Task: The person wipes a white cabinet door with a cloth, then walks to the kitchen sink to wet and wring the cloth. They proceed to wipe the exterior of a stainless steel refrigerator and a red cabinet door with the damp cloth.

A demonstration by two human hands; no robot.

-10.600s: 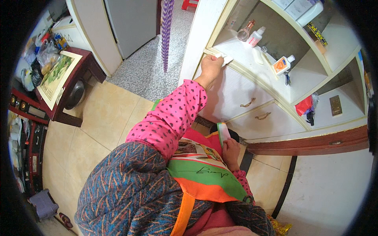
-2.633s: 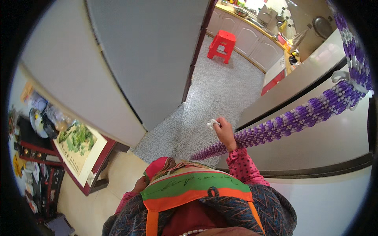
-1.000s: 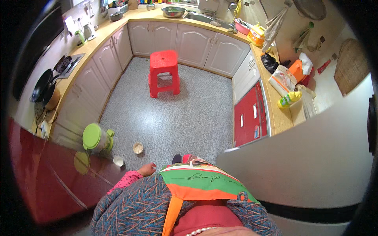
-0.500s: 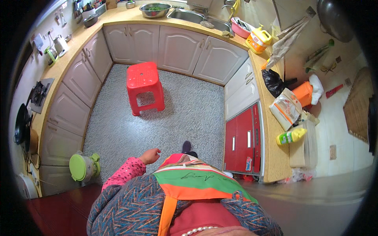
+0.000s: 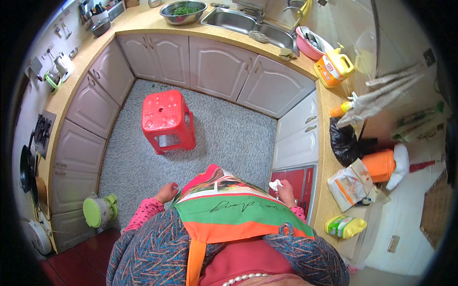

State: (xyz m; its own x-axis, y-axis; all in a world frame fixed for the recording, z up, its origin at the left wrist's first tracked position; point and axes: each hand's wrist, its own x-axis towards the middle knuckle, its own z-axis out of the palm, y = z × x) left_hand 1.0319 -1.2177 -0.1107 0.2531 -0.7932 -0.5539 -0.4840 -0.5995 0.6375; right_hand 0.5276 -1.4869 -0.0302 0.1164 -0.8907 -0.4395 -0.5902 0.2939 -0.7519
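My left hand [image 5: 166, 192], in a pink dotted sleeve, is low over the floor at the apron's left edge. Its fingers are curled together, with a small pale glint at their tips; what they hold, if anything, is too small to make out. On the other side of the apron [image 5: 234, 206], my right hand [image 5: 286, 192] is closed on a crumpled white tissue [image 5: 275, 184]. That hand is in front of the red cabinet front. Ahead of me on the grey floor stands a red plastic stool [image 5: 164, 114], apart from both hands.
Wooden counters [image 5: 138, 21] run round three sides. A steel bowl of greens [image 5: 176, 19] stands by the double sink [image 5: 229, 20]. At right are a yellow jug [image 5: 334, 66], bags and a yellow bottle [image 5: 346, 226]; at left, a green-lidded bin [image 5: 95, 212].
My right hand has come into view with the white tissue. My left hand has drawn back to the left, closer to the apron. The view has shifted nearer to the stool and counters.
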